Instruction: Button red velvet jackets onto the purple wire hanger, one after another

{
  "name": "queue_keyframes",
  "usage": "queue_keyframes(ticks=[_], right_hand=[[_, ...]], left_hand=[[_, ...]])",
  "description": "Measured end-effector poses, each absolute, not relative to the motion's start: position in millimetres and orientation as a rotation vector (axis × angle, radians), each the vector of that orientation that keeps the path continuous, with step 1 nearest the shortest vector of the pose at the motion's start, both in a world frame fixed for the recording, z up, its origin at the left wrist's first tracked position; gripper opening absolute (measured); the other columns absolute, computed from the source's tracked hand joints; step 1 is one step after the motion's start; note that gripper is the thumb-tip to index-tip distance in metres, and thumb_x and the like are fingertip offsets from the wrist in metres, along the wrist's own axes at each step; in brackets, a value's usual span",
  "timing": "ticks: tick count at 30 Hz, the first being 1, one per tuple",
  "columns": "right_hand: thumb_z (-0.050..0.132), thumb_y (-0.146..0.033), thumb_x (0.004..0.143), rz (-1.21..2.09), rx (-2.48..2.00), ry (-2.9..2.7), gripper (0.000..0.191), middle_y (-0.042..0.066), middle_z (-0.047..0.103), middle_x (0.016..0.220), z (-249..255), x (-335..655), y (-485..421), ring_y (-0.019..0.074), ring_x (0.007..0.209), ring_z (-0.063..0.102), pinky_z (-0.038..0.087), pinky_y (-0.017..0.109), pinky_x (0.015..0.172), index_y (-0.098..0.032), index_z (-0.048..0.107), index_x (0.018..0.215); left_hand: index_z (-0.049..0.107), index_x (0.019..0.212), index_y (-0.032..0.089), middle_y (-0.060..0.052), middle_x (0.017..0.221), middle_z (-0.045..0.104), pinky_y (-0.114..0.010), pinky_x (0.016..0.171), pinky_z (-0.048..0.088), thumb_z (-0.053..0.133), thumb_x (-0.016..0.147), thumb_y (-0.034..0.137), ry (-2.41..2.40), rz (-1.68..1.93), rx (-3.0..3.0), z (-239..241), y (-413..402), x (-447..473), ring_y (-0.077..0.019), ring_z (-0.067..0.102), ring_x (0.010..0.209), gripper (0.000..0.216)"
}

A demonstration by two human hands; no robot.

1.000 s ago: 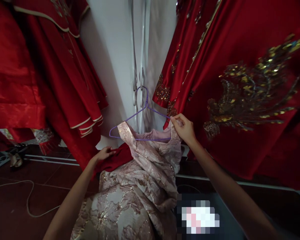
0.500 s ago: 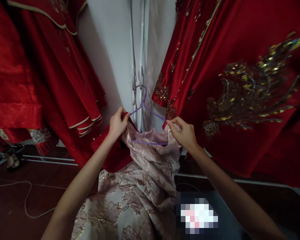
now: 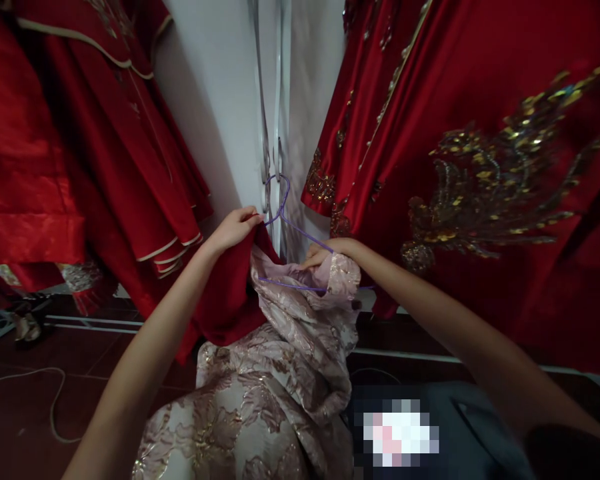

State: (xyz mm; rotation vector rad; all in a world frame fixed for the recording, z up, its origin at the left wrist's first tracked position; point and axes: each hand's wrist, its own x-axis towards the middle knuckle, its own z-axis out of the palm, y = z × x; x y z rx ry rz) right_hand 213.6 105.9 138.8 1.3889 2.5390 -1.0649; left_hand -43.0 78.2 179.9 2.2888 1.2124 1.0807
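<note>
A purple wire hanger (image 3: 304, 233) hooks onto a white metal rack post in the middle. From it hangs a pale pink dress (image 3: 280, 373) with raised, gold-edged flowers, its skirt spreading toward me. My left hand (image 3: 236, 228) is closed at the hanger's left shoulder, pinching the top of a plain red garment (image 3: 230, 293) that lies beside and behind the dress. My right hand (image 3: 325, 252) reaches over the right shoulder strap, fingers closed at the dress's back neckline. Its fingertips are partly hidden. The hanger's lower bar crosses the dress's neck opening.
Red gowns hang on both sides, the right gown (image 3: 490, 280) bearing a gold sequin bird. White rack posts (image 3: 278, 87) stand against the wall. Low rack bars (image 3: 95, 323), shoes (image 3: 27, 327) and a pale cable (image 3: 55, 400) are near the dark red floor. A blurred bright patch is at bottom right.
My right hand has moved left from the hanger's right shoulder to the back neckline. My left hand has risen slightly off the dress's left strap, and more red cloth shows below it.
</note>
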Motion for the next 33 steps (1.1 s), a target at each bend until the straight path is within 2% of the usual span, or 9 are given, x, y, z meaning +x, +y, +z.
queue_keyframes(ticks=[5,8,11,14,17,20,25,30,33], right_hand=[[0.061,-0.054,0.067,-1.045,1.234,3.227,0.038,0.002,0.065,0.067,125,195,112,0.013,0.064,0.057,0.042,0.024,0.061,-0.016,0.064,0.066],[0.059,-0.049,0.071,-1.174,1.004,3.231,0.034,0.002,0.067,0.085,126,191,110,0.0145,0.082,0.06,0.044,0.025,0.073,-0.019,0.068,0.083],[0.058,-0.046,0.073,-1.29,0.888,3.035,0.034,0.002,0.065,0.094,123,184,106,0.0131,0.086,0.059,0.044,0.024,0.074,-0.021,0.064,0.097],[0.059,-0.043,0.072,-1.277,0.879,3.032,0.03,0.0,0.063,0.088,115,179,106,0.0115,0.078,0.057,0.044,0.023,0.068,-0.02,0.061,0.09],[0.065,-0.04,0.064,-0.93,1.177,3.283,0.029,-0.003,0.056,0.074,115,184,112,0.0111,0.065,0.052,0.041,0.023,0.059,-0.019,0.052,0.08],[0.067,-0.032,0.061,-0.483,1.534,3.407,0.033,-0.004,0.053,0.07,129,203,116,0.0116,0.061,0.048,0.036,0.023,0.057,-0.02,0.048,0.085],[0.051,-0.009,0.062,0.403,2.275,3.015,0.029,-0.001,0.058,0.073,149,253,107,0.0153,0.064,0.052,0.029,0.024,0.053,-0.022,0.05,0.088],[0.051,-0.008,0.057,0.713,2.333,2.917,0.022,0.004,0.055,0.078,143,324,98,0.0177,0.066,0.051,0.034,0.028,0.055,-0.02,0.051,0.075],[0.056,-0.013,0.063,0.682,2.191,2.974,0.013,0.005,0.053,0.076,140,353,83,0.0167,0.063,0.049,0.036,0.032,0.059,-0.021,0.05,0.069]], left_hand=[[0.048,0.061,0.017,0.003,0.056,0.039,-0.022,0.052,0.031,0.05,0.078,0.044,1.035,0.782,2.314,178,73,-32,-0.0086,0.035,0.052,0.033],[0.052,0.058,0.016,0.003,0.053,0.039,-0.023,0.05,0.031,0.055,0.076,0.042,1.033,0.695,2.291,183,70,-39,-0.0088,0.036,0.05,0.032],[0.052,0.058,0.016,0.002,0.056,0.043,-0.023,0.052,0.034,0.055,0.076,0.043,0.964,0.704,2.249,186,67,-46,-0.0095,0.039,0.052,0.033],[0.052,0.064,0.017,0.002,0.059,0.045,-0.022,0.052,0.035,0.052,0.079,0.046,0.928,0.726,2.154,183,65,-50,-0.0096,0.041,0.054,0.033],[0.051,0.069,0.017,0.002,0.06,0.045,-0.022,0.051,0.033,0.048,0.079,0.05,0.948,0.737,2.097,173,66,-53,-0.0098,0.04,0.054,0.034],[0.046,0.064,0.018,0.002,0.059,0.041,-0.023,0.053,0.034,0.046,0.08,0.052,0.977,0.771,2.214,156,68,-54,-0.0103,0.038,0.055,0.038],[0.04,0.062,0.018,0.001,0.067,0.04,-0.025,0.07,0.037,0.041,0.085,0.045,1.037,1.205,2.397,115,75,-48,-0.0118,0.041,0.068,0.036],[0.037,0.063,0.019,0.002,0.067,0.038,-0.024,0.069,0.036,0.039,0.087,0.042,1.091,1.231,2.41,99,85,-53,-0.0116,0.04,0.067,0.034],[0.037,0.063,0.019,0.001,0.068,0.04,-0.024,0.07,0.036,0.04,0.087,0.042,1.141,1.202,2.444,101,85,-58,-0.0125,0.042,0.068,0.033]])
